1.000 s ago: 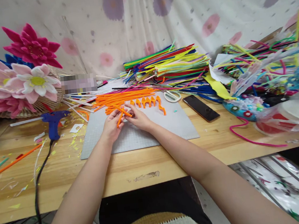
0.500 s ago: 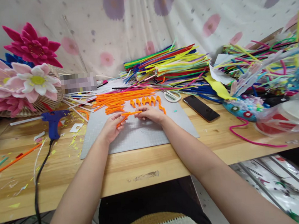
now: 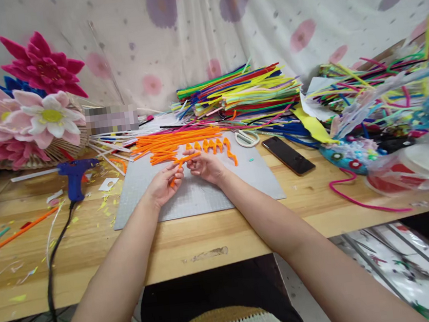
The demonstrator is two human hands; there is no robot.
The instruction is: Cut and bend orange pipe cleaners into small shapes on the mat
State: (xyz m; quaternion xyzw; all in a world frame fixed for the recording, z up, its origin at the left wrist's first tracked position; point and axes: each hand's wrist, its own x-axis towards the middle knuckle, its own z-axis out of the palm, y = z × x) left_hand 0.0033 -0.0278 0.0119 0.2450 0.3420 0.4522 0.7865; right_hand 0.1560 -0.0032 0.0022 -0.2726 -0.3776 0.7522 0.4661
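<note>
My left hand (image 3: 166, 183) is closed on an orange pipe cleaner (image 3: 188, 158), with a bent end showing below its fingers. Curled around the other end are the fingers of my right hand (image 3: 204, 168); their exact grip is partly hidden. Both hands are over the grey cutting mat (image 3: 188, 204). Just beyond them lie a row of small twisted orange pieces (image 3: 212, 146), a pile of short cut orange pipe cleaners (image 3: 163, 155) and longer orange pipe cleaners (image 3: 181, 138). White-handled scissors (image 3: 246, 137) rest at the mat's far right edge.
A blue glue gun (image 3: 74, 179) with its cord lies left, below fluffy flowers (image 3: 52, 115). Bundled coloured pipe cleaners (image 3: 241, 90) are stacked at the back. A phone (image 3: 288, 155) lies right of the mat, near a plastic-wrapped red and white tub (image 3: 412, 167).
My right hand has shifted slightly left, closer to my left hand, along the orange pipe cleaner. The pipe cleaner's right end now tilts up a little. The view has moved slightly.
</note>
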